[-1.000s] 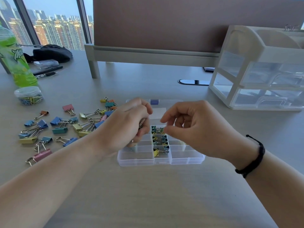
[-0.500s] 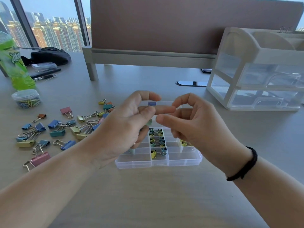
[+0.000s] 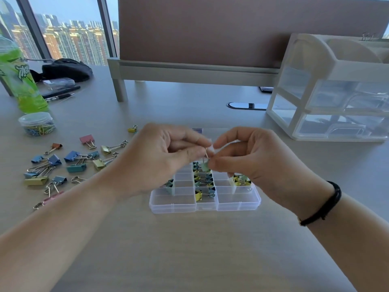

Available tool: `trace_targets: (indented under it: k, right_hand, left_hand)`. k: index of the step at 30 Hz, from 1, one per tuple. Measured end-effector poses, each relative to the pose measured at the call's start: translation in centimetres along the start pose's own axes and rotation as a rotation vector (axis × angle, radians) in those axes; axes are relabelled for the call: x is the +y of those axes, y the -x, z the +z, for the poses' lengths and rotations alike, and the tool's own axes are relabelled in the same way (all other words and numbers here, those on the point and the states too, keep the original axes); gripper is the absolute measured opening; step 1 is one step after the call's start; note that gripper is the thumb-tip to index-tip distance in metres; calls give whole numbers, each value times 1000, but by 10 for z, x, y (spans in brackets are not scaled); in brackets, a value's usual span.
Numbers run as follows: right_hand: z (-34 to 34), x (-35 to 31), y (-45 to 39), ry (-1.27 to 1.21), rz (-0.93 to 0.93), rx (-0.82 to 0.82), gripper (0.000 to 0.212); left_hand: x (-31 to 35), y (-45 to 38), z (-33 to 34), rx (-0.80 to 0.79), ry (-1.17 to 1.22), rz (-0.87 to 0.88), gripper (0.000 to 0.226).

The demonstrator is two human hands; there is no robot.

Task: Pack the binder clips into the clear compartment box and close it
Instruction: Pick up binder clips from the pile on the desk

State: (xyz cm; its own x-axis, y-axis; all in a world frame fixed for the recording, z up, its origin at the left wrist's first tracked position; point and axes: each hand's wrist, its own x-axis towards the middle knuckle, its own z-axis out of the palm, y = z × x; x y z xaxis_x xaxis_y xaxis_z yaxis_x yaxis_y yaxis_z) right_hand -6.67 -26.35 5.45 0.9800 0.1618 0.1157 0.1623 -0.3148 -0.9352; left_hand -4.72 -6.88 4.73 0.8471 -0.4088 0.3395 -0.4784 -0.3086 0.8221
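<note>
Both hands — left hand, right hand — pinch one green binder clip just above the open clear compartment box, while loose binder clips lie scattered on the surface to its left.

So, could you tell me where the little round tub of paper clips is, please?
In the head view, the round tub of paper clips stands far left on the desk, just in front of the green bottle and behind the loose binder clips.
</note>
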Motion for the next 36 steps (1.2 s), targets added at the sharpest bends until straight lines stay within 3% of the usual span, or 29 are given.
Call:
trace_targets:
  k: [4,9,18,29,36]
  right_hand:
    - [-2,-1,4,238,-38,-146,9]
    - [0,2,7,522,-148,-243,15]
    - [5,6,7,762,-271,-317,15]
    - [9,9,2,590,-120,-244,17]
    - [2,5,1,426,-101,-207,12]
  left_hand:
    - [-8,1,-5,-109,-145,-44,3]
    - [-12,2,-5,-176,-204,-57,4]
    - [-9,6,-2,-308,-396,-36,7]
    - [-11,5,4,-268,-425,-95,6]
    - [-8,-2,4,-48,-63,-173,25]
